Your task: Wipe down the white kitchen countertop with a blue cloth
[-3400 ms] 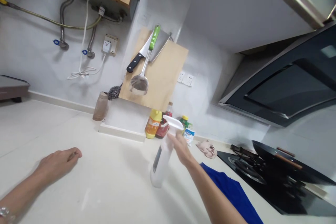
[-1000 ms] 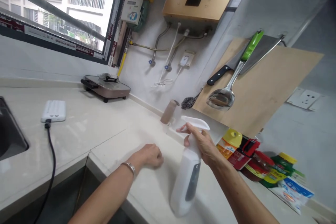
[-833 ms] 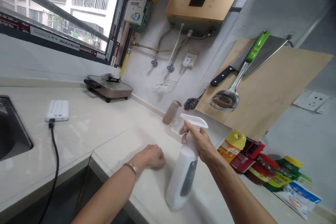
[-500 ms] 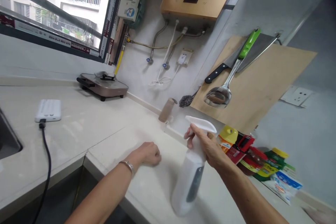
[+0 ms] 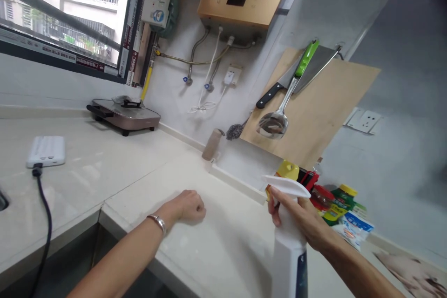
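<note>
My right hand [image 5: 296, 214] is wrapped round the neck of a white spray bottle [image 5: 287, 260], below its white trigger head. The bottle is roughly upright, and its bottom runs out of the frame. A dark label shows on its right side. My left hand [image 5: 190, 206] is closed in a fist and rests on the pale countertop [image 5: 223, 237], a silver bracelet on its wrist. Nothing shows in or sticks out of the fist. A clear stretch of counter separates the two hands.
Behind my right hand stand several seasoning jars [image 5: 321, 198] and a packet [image 5: 352, 228]. A cutting board [image 5: 324, 102] with a knife and a spatula [image 5: 274, 125] hangs above. An electric pan [image 5: 127, 114], a brown bottle [image 5: 212, 144] and a power bank [image 5: 47, 150] stand left.
The spray bottle in my right hand has moved right and down, away from my left fist. My left hand stays on the counter. The whole view has shifted slightly.
</note>
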A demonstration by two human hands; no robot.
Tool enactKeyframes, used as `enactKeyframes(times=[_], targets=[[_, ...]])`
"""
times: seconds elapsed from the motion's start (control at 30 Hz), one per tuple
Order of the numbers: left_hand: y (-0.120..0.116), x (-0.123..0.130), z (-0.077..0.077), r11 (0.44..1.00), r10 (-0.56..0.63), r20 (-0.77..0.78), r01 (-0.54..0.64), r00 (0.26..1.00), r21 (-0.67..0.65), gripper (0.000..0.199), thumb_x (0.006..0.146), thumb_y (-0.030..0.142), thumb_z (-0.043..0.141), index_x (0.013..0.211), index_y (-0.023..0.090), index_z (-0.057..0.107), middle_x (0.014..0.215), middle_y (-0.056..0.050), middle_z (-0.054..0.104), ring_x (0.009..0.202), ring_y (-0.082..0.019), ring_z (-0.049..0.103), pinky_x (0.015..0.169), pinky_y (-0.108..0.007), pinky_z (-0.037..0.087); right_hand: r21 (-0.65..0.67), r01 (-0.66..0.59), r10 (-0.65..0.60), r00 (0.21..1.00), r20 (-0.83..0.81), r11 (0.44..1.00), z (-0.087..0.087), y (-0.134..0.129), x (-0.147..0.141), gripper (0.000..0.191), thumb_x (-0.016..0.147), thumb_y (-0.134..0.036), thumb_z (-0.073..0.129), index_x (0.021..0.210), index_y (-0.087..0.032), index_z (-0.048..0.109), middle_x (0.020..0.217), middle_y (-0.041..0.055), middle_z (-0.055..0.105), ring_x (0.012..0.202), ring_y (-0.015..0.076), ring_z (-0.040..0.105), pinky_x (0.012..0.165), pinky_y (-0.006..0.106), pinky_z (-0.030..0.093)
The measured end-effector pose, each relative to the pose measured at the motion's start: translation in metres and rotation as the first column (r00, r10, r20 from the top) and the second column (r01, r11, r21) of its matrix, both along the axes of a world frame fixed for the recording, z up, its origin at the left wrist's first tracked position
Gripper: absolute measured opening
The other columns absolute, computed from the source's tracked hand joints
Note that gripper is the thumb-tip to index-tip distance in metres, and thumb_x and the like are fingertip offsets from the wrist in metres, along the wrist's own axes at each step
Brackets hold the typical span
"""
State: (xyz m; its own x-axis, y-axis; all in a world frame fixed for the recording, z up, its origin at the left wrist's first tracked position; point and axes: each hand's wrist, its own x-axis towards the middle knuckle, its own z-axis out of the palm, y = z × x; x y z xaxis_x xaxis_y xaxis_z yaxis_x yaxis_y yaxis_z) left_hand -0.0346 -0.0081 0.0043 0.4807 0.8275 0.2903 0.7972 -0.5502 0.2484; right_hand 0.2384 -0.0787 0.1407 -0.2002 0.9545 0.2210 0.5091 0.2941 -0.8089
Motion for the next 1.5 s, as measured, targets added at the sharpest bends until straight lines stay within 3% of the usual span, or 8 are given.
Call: enactKeyframes(times=[0.23, 0.37, 0.53, 0.73, 0.93, 1.17, 1.4, 1.5], targets=[[0.003, -0.002, -0.001, 1.0, -0.004, 0.011, 0.004, 1.0, -0.005, 0.028, 0.077, 0.022, 0.05, 0.054, 0.017, 0.065, 0.051, -0.001, 0.06, 0.045, -0.011, 0.032, 0.053, -0.029, 0.025, 0.008, 0.046, -0.046, 0.998, 0.053, 0.999, -0.002, -0.015, 0.022, 0.051, 0.084, -0.069, 0.056, 0.088, -0.02, 0.07, 0.076, 0.0058, 0.071, 0.052, 0.0151, 0.054, 0.057, 0.03, 0.043], [0.005, -0.002, -0.003, 1.0, -0.007, 0.017, 0.007, 1.0, -0.014, 0.028, 0.076, 0.023, 0.049, 0.055, 0.017, 0.066, 0.049, 0.0, 0.058, 0.044, -0.011, 0.028, 0.052, -0.029, 0.023, -0.04, 0.095, -0.09, 0.99, 0.112, 0.995, -0.005, -0.021, 0.032, 0.056, 0.085, -0.072, 0.051, 0.07, -0.02, 0.065, 0.049, 0.0035, 0.059, 0.056, 0.0192, 0.056, 0.059, 0.031, 0.044], [0.008, -0.002, -0.005, 1.0, -0.003, 0.025, 0.004, 1.0, -0.02, 0.028, 0.075, 0.024, 0.048, 0.053, 0.017, 0.064, 0.047, 0.0, 0.055, 0.043, -0.01, 0.023, 0.05, -0.029, 0.022, -0.047, 0.08, -0.074, 0.991, 0.112, 0.996, -0.006, -0.024, 0.027, 0.055, 0.084, -0.072, 0.054, 0.066, -0.02, 0.063, 0.048, 0.0028, 0.058, 0.053, 0.0183, 0.056, 0.056, 0.029, 0.045], [0.01, -0.003, -0.008, 1.0, -0.008, 0.018, 0.008, 1.0, -0.007, 0.03, 0.077, 0.025, 0.047, 0.055, 0.018, 0.066, 0.051, -0.002, 0.06, 0.043, -0.011, 0.03, 0.051, -0.03, 0.024, -0.058, -0.04, 0.045, 0.996, 0.081, 0.997, -0.004, -0.007, -0.01, 0.055, 0.083, -0.072, 0.054, 0.086, -0.019, 0.07, 0.049, -0.0005, 0.058, 0.043, 0.0134, 0.05, 0.046, 0.024, 0.037], [0.01, -0.003, -0.01, 1.0, 0.005, -0.006, -0.005, 1.0, -0.001, 0.027, 0.077, 0.026, 0.05, 0.065, 0.02, 0.073, 0.062, -0.006, 0.07, 0.048, -0.014, 0.048, 0.054, -0.029, 0.033, -0.007, -0.061, 0.061, 0.998, -0.031, 0.998, 0.003, 0.023, -0.065, 0.055, 0.08, -0.071, 0.057, 0.079, -0.018, 0.068, 0.044, -0.0019, 0.052, 0.043, 0.0121, 0.047, 0.044, 0.022, 0.036], [0.006, -0.002, -0.005, 0.999, 0.035, -0.029, -0.035, 0.999, -0.023, 0.025, 0.077, 0.028, 0.052, 0.074, 0.019, 0.075, 0.075, -0.011, 0.074, 0.062, -0.022, 0.064, 0.058, -0.031, 0.042, 0.087, -0.075, 0.086, 0.988, -0.13, 0.993, 0.002, 0.065, -0.13, 0.055, 0.08, -0.065, 0.059, 0.053, -0.017, 0.056, 0.043, 0.002, 0.053, 0.04, 0.0112, 0.047, 0.041, 0.022, 0.039], [0.006, -0.003, 0.003, 0.995, 0.01, -0.069, -0.017, 0.998, -0.102, 0.023, 0.071, 0.039, 0.065, 0.074, 0.019, 0.075, 0.077, -0.014, 0.074, 0.072, -0.027, 0.069, 0.063, -0.032, 0.049, 0.038, -0.068, 0.077, 0.944, -0.321, 0.997, 0.0, 0.091, -0.15, 0.047, 0.072, -0.064, 0.071, 0.079, -0.018, 0.062, 0.081, 0.0046, 0.071, 0.042, 0.0104, 0.055, 0.038, 0.022, 0.041], [0.007, -0.002, 0.004, 0.994, 0.003, -0.076, -0.011, 0.997, -0.109, 0.023, 0.072, 0.038, 0.064, 0.077, 0.019, 0.076, 0.079, -0.014, 0.074, 0.074, -0.028, 0.07, 0.066, -0.033, 0.05, 0.056, -0.119, 0.13, 0.952, -0.275, 0.991, 0.002, 0.083, -0.149, 0.049, 0.074, -0.066, 0.068, 0.081, -0.019, 0.063, 0.079, 0.0041, 0.07, 0.041, 0.0099, 0.053, 0.038, 0.022, 0.039]])
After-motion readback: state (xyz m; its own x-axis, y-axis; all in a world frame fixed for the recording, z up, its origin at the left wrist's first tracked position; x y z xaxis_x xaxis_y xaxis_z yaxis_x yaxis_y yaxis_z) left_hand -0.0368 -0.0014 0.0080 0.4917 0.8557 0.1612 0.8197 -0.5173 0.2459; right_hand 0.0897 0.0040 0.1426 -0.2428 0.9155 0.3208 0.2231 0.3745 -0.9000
